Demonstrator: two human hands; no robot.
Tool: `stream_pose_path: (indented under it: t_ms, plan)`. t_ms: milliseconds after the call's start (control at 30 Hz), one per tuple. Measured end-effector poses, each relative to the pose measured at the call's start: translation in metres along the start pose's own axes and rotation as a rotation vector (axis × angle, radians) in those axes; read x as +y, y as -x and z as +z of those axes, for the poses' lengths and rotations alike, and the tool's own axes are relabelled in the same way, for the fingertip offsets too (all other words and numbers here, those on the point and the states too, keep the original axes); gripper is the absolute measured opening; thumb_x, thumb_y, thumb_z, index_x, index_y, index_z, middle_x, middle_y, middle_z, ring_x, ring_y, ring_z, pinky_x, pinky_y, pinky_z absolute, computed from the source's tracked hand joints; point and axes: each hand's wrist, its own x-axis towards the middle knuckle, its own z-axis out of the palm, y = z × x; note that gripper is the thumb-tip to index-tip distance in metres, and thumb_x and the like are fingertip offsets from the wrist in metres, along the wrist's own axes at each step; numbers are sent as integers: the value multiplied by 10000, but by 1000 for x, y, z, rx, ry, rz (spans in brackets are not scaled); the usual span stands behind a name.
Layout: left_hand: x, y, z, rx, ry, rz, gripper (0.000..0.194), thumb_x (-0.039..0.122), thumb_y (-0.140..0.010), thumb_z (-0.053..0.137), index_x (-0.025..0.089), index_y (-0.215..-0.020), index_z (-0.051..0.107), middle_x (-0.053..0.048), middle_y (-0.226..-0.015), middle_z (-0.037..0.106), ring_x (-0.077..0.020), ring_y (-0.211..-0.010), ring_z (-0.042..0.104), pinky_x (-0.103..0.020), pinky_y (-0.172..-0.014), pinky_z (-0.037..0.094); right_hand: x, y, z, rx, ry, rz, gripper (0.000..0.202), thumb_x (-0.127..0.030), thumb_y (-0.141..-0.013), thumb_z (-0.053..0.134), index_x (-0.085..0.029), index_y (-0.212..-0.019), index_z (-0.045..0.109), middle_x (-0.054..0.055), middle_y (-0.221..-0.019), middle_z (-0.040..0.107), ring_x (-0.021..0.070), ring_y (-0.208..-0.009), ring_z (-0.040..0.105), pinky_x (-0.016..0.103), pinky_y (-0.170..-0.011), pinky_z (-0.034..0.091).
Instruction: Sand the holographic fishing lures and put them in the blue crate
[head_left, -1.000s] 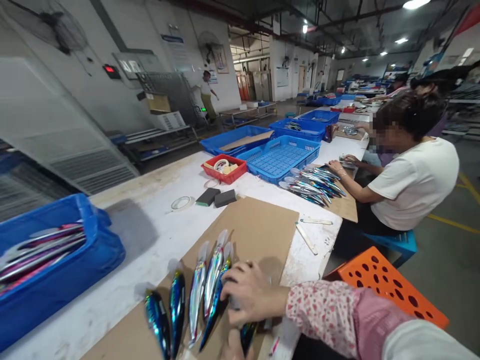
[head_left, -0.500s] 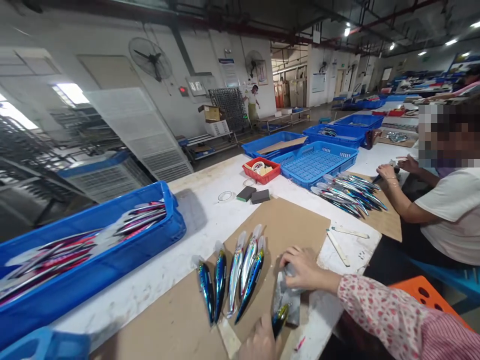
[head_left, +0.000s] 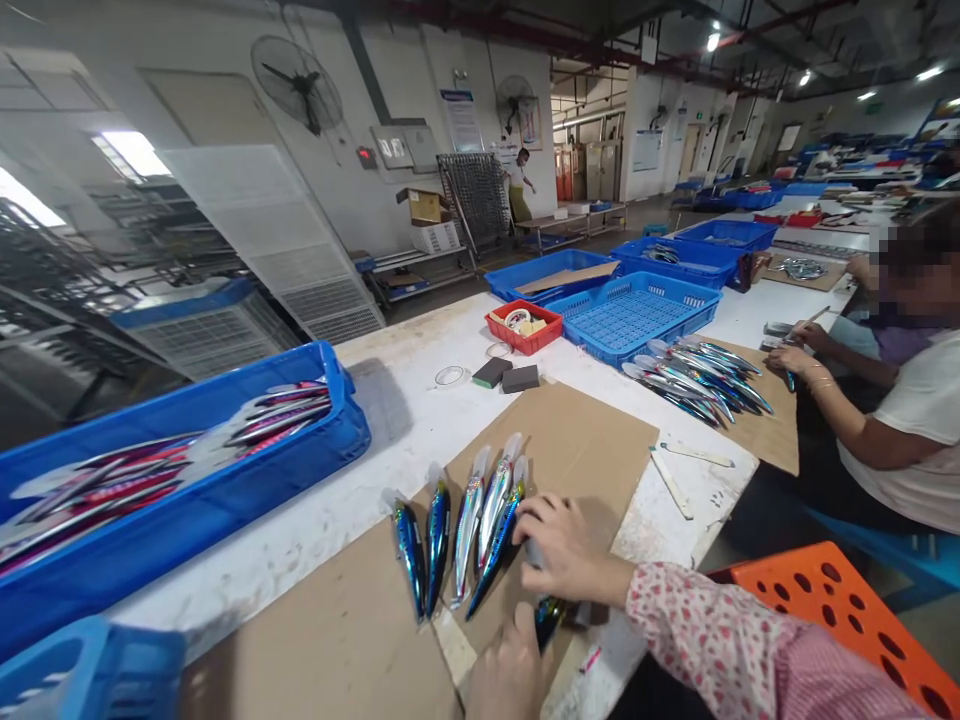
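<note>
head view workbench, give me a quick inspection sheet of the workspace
surface: white table with a brown cardboard sheet laid on it
job's things: row of five shiny lures on the cardboard; one wrapped lure under the hands
clutter: blue bin of pink lures, two dark blocks, tape ring, red tray, flat sticks, blue basket
grippers: right hand presses on the wrapped lure beside the row; left hand at its lower end; grip unclear
cables: nothing seen
surroundings: co-worker's hand by a second lure pile; orange stool; wall fan
</note>
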Motion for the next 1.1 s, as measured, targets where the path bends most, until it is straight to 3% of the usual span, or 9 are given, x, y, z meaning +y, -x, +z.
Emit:
stream_pose_path:
  t_ms: [100, 233, 433, 533, 600, 800, 933, 1000, 1100]
  plan:
    - [-2, 1, -2, 1, -11, 21, 231, 204, -886, 482, 182, -1057, 635, -75, -820, 721, -217, -761, 718, -245, -611, 499, 5, -1, -5, -54, -17, -19, 334, -285, -678, 730, -255, -976, 582, 10, -1211, 556, 241, -1136, 459, 372, -885, 345]
    - [0, 0, -2, 39, -36, 17, 159, 207, -848, 540, 195, -956, 657, -65, -804, 718, -223, -732, 709, -269, -610, 525, 21, 2, -16, -107, 42, 91, 289, -259, -680, 731, -237, -934, 596, 14, -1112, 593, 232, -1064, 488, 350, -852, 358]
    - [2, 3, -16, 9, -39, 58, 197, 218, -889, 489, 138, -1010, 622, -72, -763, 695, -211, -712, 709, -252, -607, 512, 0, -1, -9, -49, 21, -62, 302, -307, -718, 720, -258, -986, 589, 11, -1236, 546, 239, -1145, 445, 380, -902, 349]
    - [4, 3, -20, -2, -19, 66, 210, 287, -897, 489, 131, -971, 609, -96, -805, 693, -238, -744, 707, -277, -609, 514, 14, 2, -18, -128, 12, 20, 293, -262, -717, 720, -238, -983, 600, 26, -1202, 569, 233, -1102, 472, 361, -886, 373]
    - [5, 1, -20, -15, -10, 71, 207, 300, -891, 494, 131, -954, 597, -102, -809, 686, -250, -751, 704, -288, -605, 510, 18, 3, -21, -97, 50, 88, 278, -261, -726, 704, -228, -982, 602, 39, -1188, 575, 243, -1110, 465, 372, -889, 372]
    - [4, 2, -16, -11, 9, 76, 230, 310, -880, 500, 125, -997, 572, -110, -805, 677, -245, -735, 695, -288, -602, 492, 6, 4, -15, -72, 45, -73, 292, -309, -745, 676, -254, -1018, 589, 16, -1277, 528, 241, -1168, 429, 388, -918, 366]
    - [4, 3, -12, 7, 20, 93, 220, 336, -889, 481, 139, -922, 571, -112, -798, 668, -249, -756, 687, -289, -605, 482, 22, 9, -27, -101, 72, 51, 271, -268, -742, 663, -229, -1002, 600, 38, -1232, 555, 241, -1142, 445, 379, -918, 381]
    - [4, 2, -11, 10, 25, 89, 212, 326, -890, 477, 140, -927, 569, -109, -809, 668, -246, -778, 684, -287, -619, 479, 18, 9, -25, -78, 110, 56, 263, -284, -741, 662, -233, -993, 606, 48, -1226, 556, 260, -1145, 434, 402, -913, 379]
    - [4, 3, -14, -7, 35, 64, 228, 318, -895, 468, 131, -982, 565, -102, -837, 672, -235, -769, 679, -280, -616, 466, -2, 4, -12, -52, 101, -61, 269, -312, -748, 654, -249, -1006, 609, 41, -1267, 527, 271, -1171, 410, 423, -927, 366]
